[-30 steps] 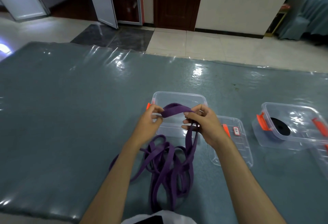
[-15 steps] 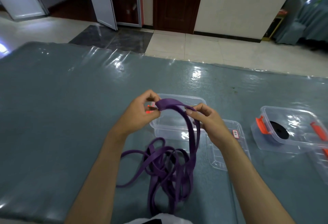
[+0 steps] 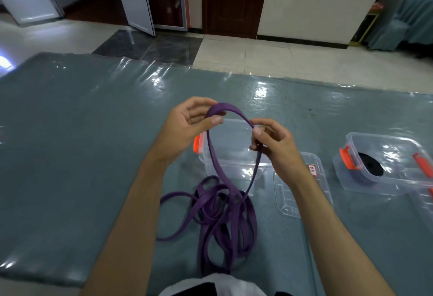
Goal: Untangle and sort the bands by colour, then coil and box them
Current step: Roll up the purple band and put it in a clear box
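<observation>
Raised higher above the clear box (image 3: 236,155), both hands' fingers pinch a wider arch of the purple band (image 3: 230,110): left hand (image 3: 185,129), right hand (image 3: 271,143).

I'm seeing soft, even daylight; glare is bouncing off the plastic table cover (image 3: 260,89), edges are bending from the wide lens, and everything is looking slightly soft.

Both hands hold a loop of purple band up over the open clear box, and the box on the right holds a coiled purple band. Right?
Not quite. In the head view the box on the right holds a coiled black band, not purple. The left hand and right hand do hold the purple band over the open clear box.
</observation>
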Demonstrator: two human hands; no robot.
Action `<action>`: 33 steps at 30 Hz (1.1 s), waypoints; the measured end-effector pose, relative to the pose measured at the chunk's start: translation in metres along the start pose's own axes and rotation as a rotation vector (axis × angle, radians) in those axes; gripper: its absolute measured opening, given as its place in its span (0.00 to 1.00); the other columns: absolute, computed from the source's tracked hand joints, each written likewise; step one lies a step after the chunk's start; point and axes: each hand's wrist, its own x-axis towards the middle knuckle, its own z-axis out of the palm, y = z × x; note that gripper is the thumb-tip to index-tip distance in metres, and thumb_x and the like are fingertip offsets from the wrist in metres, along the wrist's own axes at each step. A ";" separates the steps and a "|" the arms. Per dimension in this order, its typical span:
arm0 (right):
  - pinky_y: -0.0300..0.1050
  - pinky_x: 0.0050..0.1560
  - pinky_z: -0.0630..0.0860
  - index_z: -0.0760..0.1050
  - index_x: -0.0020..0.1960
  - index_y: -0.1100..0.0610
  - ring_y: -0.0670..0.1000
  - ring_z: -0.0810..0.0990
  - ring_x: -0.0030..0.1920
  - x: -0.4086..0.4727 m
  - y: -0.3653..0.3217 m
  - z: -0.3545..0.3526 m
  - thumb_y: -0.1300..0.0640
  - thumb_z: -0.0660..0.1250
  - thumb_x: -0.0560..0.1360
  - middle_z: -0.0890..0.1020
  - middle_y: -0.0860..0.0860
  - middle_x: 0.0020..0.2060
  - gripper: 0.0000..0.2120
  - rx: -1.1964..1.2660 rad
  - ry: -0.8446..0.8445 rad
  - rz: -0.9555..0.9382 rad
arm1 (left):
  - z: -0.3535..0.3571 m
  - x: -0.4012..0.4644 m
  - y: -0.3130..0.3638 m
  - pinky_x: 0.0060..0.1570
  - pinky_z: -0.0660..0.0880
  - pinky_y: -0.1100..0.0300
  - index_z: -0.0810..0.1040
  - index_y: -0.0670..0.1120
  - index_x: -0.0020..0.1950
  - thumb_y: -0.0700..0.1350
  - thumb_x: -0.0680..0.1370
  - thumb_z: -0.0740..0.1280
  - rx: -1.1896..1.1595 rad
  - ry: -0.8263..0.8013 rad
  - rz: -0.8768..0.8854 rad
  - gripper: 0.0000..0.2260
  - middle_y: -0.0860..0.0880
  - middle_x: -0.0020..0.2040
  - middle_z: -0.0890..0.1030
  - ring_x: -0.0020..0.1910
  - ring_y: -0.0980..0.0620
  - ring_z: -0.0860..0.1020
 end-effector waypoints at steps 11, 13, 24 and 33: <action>0.55 0.57 0.83 0.85 0.55 0.60 0.52 0.85 0.47 -0.006 -0.020 0.027 0.64 0.77 0.75 0.87 0.57 0.44 0.09 -0.137 0.049 -0.157 | 0.054 -0.003 -0.009 0.55 0.83 0.56 0.85 0.52 0.51 0.45 0.70 0.83 -0.018 0.061 -0.005 0.13 0.45 0.53 0.88 0.54 0.45 0.88; 0.53 0.56 0.83 0.85 0.57 0.60 0.55 0.87 0.48 -0.010 -0.021 0.024 0.66 0.75 0.77 0.88 0.58 0.46 0.10 -0.104 0.002 -0.138 | 0.057 -0.003 -0.014 0.53 0.85 0.52 0.85 0.50 0.52 0.47 0.69 0.84 0.035 0.096 -0.019 0.14 0.46 0.50 0.89 0.50 0.45 0.88; 0.47 0.47 0.86 0.86 0.54 0.57 0.56 0.89 0.47 -0.019 -0.040 0.019 0.49 0.74 0.80 0.89 0.57 0.45 0.11 -0.115 0.069 0.010 | 0.059 -0.023 -0.026 0.52 0.79 0.68 0.88 0.49 0.57 0.46 0.71 0.83 0.537 0.080 0.149 0.16 0.58 0.49 0.86 0.49 0.59 0.85; 0.45 0.46 0.86 0.85 0.55 0.57 0.55 0.90 0.44 -0.024 -0.041 0.033 0.55 0.80 0.73 0.89 0.58 0.41 0.12 -0.116 0.086 0.040 | 0.041 -0.034 -0.017 0.55 0.82 0.56 0.86 0.44 0.58 0.42 0.75 0.78 0.739 -0.018 0.269 0.13 0.52 0.50 0.84 0.49 0.54 0.83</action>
